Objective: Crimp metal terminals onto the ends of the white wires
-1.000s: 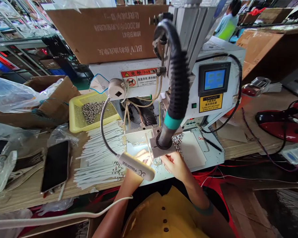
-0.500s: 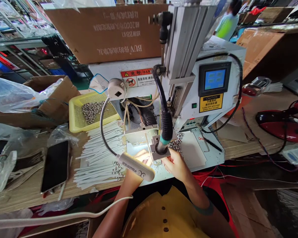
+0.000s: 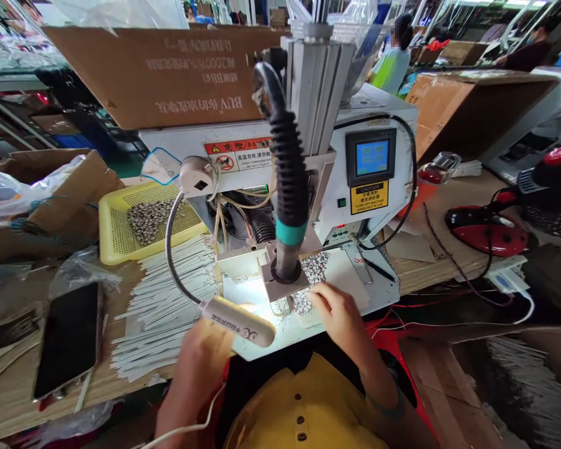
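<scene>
My right hand is at the machine's base plate, fingers curled together beside a pile of small metal parts; anything between its fingertips is too small to make out. My left hand lies left of the plate near the bundle of white strips, its fingers blurred and partly behind the white lamp. Between the hands, the soldering head with its black ribbed sleeve stands over the lit work spot.
A yellow basket of small parts sits behind the strips. A black phone lies at the left, a red fan base at the right. Behind the machine a person is visible.
My left hand has pulled back left from under the soldering head towards the strips. My right hand has shifted slightly right of the head, by the pile. The soldering head looks higher, and the view has turned.
</scene>
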`<state>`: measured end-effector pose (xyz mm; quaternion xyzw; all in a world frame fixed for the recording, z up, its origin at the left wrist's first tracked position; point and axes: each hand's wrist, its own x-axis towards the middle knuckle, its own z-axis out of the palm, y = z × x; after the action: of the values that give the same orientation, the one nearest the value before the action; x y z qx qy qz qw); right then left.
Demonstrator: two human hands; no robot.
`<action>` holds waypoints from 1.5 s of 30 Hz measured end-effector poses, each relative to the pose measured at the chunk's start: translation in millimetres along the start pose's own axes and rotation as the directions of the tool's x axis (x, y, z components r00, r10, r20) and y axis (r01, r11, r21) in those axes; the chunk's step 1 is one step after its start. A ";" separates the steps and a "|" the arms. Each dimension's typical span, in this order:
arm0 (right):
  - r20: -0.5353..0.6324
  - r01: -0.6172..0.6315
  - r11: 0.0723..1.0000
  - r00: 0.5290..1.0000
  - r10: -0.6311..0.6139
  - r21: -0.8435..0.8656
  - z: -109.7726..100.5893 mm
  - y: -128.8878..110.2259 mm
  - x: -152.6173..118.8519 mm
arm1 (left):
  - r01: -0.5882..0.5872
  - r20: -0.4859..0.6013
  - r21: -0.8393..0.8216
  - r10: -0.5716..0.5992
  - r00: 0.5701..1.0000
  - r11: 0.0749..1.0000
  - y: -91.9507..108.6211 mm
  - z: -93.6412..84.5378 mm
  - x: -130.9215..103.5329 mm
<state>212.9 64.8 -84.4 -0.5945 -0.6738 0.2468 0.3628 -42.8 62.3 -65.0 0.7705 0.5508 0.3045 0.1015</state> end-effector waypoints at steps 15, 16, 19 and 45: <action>-0.219 0.137 0.925 0.950 -0.225 -0.355 10.5 58.8 14.4 | 0.243 -0.045 0.148 -0.239 0.970 0.959 -63.7 -23.6 -29.7; -0.217 0.147 0.916 0.946 -0.240 -0.372 11.4 58.3 14.5 | 0.241 -0.069 0.158 -0.233 0.970 0.958 -62.5 -19.5 -23.3; -0.200 0.165 0.884 0.941 -0.274 -0.437 14.0 56.6 15.9 | 0.238 -0.075 0.240 -0.227 0.971 0.941 -58.6 -7.5 -2.4; -0.350 0.112 0.971 0.919 -0.182 -0.210 -2.4 39.9 8.6 | 0.248 -0.039 -0.012 -0.248 0.968 0.969 -84.4 -22.9 2.7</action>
<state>239.3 79.9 -111.7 -0.6088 -0.6571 0.0398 0.4427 -122.0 92.1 -87.3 0.6891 0.6435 0.3067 0.1306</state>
